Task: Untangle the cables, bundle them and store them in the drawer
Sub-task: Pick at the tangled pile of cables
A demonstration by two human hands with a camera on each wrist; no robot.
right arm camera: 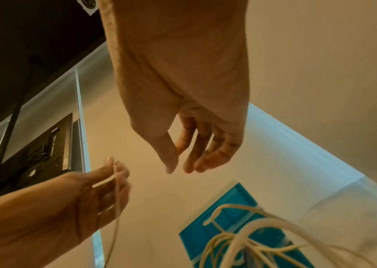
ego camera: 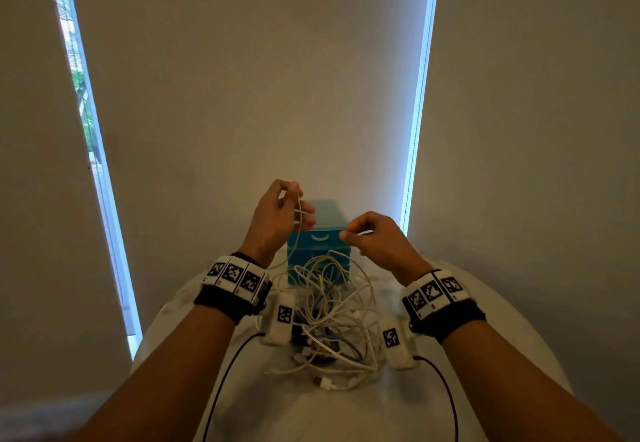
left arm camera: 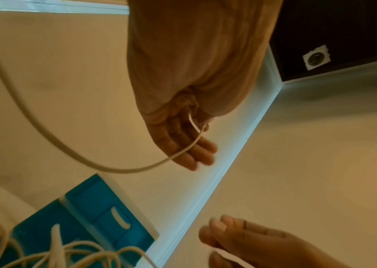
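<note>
A tangle of white cables [ego camera: 332, 317] lies on the round white table [ego camera: 485, 355] in front of a small teal drawer box [ego camera: 323, 246], whose drawers look shut. My left hand [ego camera: 287, 209] is raised above the box. It pinches one white cable [ego camera: 294, 241] near its end, and the cable hangs down into the pile [left arm camera: 68, 253]. My right hand [ego camera: 363, 234] is level with the box top, thumb and forefinger pinched on a short white cable end [left arm camera: 228, 255]. In the right wrist view my right hand [right arm camera: 182, 159] hides that end. I cannot tell if it is the same cable.
Black wrist-camera leads [ego camera: 228, 372] trail back over the table toward me on both sides. A pale wall with two bright window strips [ego camera: 417, 130] stands right behind the box. A dark mounted panel [right arm camera: 40, 150] shows at the left in the right wrist view.
</note>
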